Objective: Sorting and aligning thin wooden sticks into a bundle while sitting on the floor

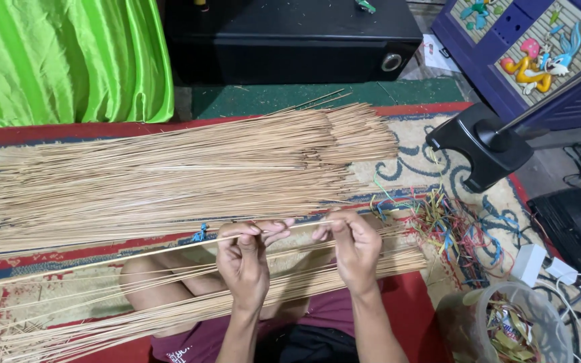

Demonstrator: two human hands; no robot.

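Person sits cross-legged on a patterned rug (pixel 48 289). Both hands hold one thin stick (pixel 136 253) up at chest level, roughly horizontal, its long end running off to the left over the knee. Left hand (pixel 243 259) has its grip pinched on the stick between thumb and fingers. Right hand (pixel 354 245) is also closed on it, fingertips pinching near the stick's right end. The hands are near each other but apart, with a short bare stretch of stick between them.

Big loose pile of sticks (pixel 183 168) lies spread on the rug just beyond the hands. A smaller sorted bundle (pixel 304 275) lies across the lap, under the hands.

Step in hand, as I judge it: one stick is picked out and being checked or worked at its end with the fingertips, while the rest wait in the pile.

Next move likely needs a steady two-point pinch, since the stick is long and thin and would flex or snap if bent. The free left end could snag the lap bundle.

To the right lies a tangle of coloured strips (pixel 452 228), and a clear plastic jar (pixel 506 323) with scraps inside. Black fan base (pixel 482 144), black speaker box (pixel 290 40) and green cloth (pixel 68 60) sit behind.
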